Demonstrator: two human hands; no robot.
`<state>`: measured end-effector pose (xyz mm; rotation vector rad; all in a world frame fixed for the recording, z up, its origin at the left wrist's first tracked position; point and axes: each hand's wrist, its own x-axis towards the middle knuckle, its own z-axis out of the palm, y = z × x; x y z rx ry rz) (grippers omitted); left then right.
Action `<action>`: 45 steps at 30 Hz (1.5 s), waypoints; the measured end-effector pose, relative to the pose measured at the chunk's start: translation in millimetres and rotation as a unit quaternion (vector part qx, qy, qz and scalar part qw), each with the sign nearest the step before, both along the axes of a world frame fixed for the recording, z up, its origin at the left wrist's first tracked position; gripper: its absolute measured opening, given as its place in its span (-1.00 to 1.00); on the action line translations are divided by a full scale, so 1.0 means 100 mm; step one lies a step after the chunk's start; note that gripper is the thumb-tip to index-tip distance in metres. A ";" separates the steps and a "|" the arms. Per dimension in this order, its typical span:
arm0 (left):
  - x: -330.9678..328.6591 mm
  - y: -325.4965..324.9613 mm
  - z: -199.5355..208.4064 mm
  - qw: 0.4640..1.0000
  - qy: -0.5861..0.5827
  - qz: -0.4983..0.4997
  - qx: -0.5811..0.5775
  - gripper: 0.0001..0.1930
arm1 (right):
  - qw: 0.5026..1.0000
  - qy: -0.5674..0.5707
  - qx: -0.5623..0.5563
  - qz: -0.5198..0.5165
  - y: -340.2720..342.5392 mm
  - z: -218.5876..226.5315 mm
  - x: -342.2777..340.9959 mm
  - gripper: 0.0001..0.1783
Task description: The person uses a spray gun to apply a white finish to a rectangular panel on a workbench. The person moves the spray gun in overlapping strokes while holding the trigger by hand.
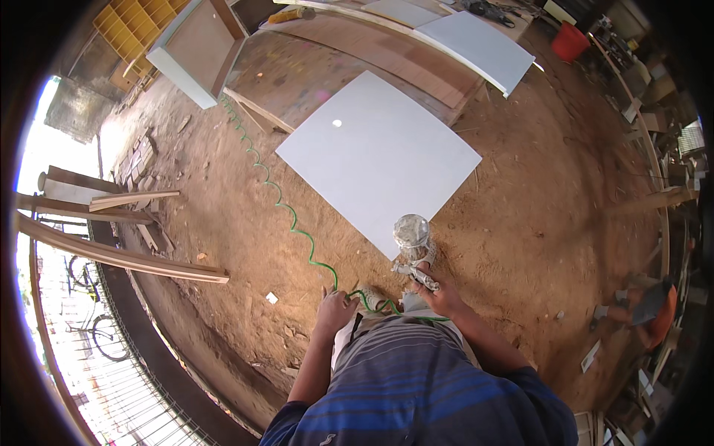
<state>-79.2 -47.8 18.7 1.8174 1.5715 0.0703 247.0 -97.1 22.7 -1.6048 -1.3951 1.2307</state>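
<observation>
In front of me, my right hand (444, 297) is closed around the handle of a paint-spattered spray gun (418, 275). Its round, whitish paint cup (411, 230) overlaps the near corner of a large white panel (379, 156). That panel rests with its far part on a low, paint-stained worktable (297, 89); what bears its near corner is hidden. My left hand (335, 311) has its fingers closed on a green coiled air hose (303, 232). The hose runs from the far left across the dirt floor, through my left hand and past my waist toward the right.
More white panels (480, 48) lie on the far bench. A tray-like wooden frame (199, 52) stands far left, near a yellow compartment rack (134, 30). Long planks (126, 253) jut in from the left. A red bucket (570, 41) stands far right; someone in orange (658, 316) is at right.
</observation>
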 end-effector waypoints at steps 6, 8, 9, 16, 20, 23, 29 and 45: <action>0.18 0.03 0.05 1.000 0.006 0.005 0.005 -0.53 | 0.994 -0.055 0.045 -0.077 0.24 -0.01 0.32 -0.51; 0.25 0.03 0.07 1.000 0.010 0.005 0.001 -0.53 | 0.987 -0.093 0.068 -0.112 0.40 0.06 0.45 -0.57; 0.29 0.03 0.07 1.000 0.014 0.005 0.000 -0.53 | 0.985 -0.083 0.072 -0.131 0.50 0.10 0.54 -0.57; 0.66 0.17 0.14 1.000 -0.014 0.027 0.001 -0.54 | 0.962 -0.084 0.084 -0.247 1.09 0.05 1.29 -0.56; 0.88 0.27 0.20 0.999 -0.026 0.038 0.016 -0.55 | 0.946 -0.140 0.069 -0.284 1.39 0.05 1.67 -0.58; 1.04 0.32 0.27 0.998 -0.030 0.042 0.020 -0.56 | 0.921 -0.139 0.160 -0.328 1.58 -0.06 1.90 -0.58; 1.02 0.29 0.23 0.998 -0.042 0.046 0.016 -0.58 | 0.924 -0.104 0.114 -0.350 1.62 -0.01 2.02 -0.56; 0.20 -0.12 0.00 0.999 -0.013 -0.019 0.027 -0.58 | 0.973 -0.137 0.077 -0.168 0.08 -0.06 0.37 -0.56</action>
